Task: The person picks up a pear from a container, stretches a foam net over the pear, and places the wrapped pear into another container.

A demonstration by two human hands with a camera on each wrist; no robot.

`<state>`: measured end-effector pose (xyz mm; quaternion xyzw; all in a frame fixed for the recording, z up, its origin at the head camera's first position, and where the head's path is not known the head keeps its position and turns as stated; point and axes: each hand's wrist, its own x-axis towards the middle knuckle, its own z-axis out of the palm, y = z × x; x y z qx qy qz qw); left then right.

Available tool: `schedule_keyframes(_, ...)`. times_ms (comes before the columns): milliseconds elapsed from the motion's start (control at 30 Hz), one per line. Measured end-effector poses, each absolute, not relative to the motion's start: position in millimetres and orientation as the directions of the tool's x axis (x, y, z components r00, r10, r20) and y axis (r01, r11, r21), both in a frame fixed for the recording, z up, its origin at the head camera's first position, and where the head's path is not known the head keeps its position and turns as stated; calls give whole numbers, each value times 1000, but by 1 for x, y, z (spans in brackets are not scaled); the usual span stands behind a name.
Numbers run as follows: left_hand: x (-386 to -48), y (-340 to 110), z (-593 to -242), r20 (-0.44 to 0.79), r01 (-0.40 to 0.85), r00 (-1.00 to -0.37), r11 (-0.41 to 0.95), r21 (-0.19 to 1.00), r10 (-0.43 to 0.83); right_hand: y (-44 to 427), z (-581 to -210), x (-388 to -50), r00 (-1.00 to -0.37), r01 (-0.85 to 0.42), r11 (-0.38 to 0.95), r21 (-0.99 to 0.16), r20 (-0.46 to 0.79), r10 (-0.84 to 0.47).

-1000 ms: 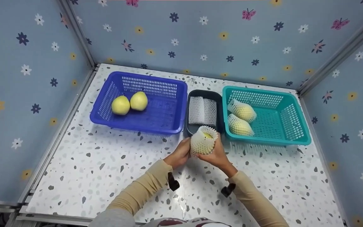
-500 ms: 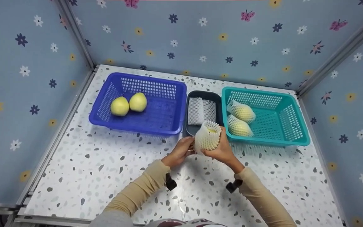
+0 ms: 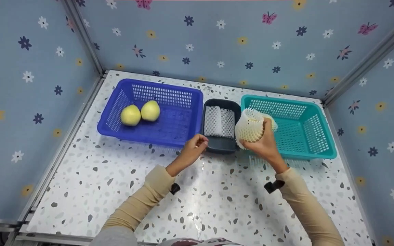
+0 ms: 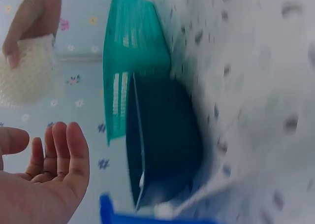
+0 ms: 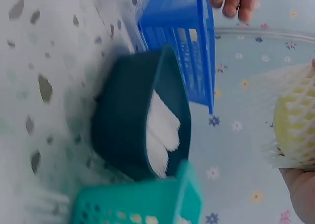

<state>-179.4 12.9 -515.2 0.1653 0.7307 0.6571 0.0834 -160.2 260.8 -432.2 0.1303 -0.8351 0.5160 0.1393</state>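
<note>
Netted fruit (image 3: 250,130) in right fingers (image 3: 268,127)

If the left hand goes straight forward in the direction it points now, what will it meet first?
Most likely the dark container, by the head view; but the left hand looks raised, so it may pass above.

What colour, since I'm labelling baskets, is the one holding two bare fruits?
The basket is blue, best seen in the head view.

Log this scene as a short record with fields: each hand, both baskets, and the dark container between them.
Left hand: loosely curled, holding nothing
Right hand: holding a net-wrapped fruit, raised
Blue basket: two bare yellow-green fruits
Dark container: white nets
Teal basket: at least one wrapped fruit, partly hidden; exact count unclear
</note>
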Motion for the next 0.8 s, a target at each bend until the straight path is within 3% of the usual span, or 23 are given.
schedule_keyframes(200, -202, -13, -512, 256, 370, -914, 392, 842, 314, 289, -414, -175, -924, -344, 538, -770, 378, -50)
schedule_keyframes(400, -219, -32, -524, 316, 477, -879, 692, 542, 358, 331, -433, -205, -932, -298, 609, -735, 362, -19)
schedule_keyframes(600, -227, -41, -538, 358, 525, -836, 793, 308, 415, 368, -451, -219, -953, -236, 669, -705, 302, -17)
schedule_keyframes(800, -232, -44, -549, 341, 495, -850, 830, 258, 402, 396, -467, -224, -974, -164, 703, -692, 228, -3)
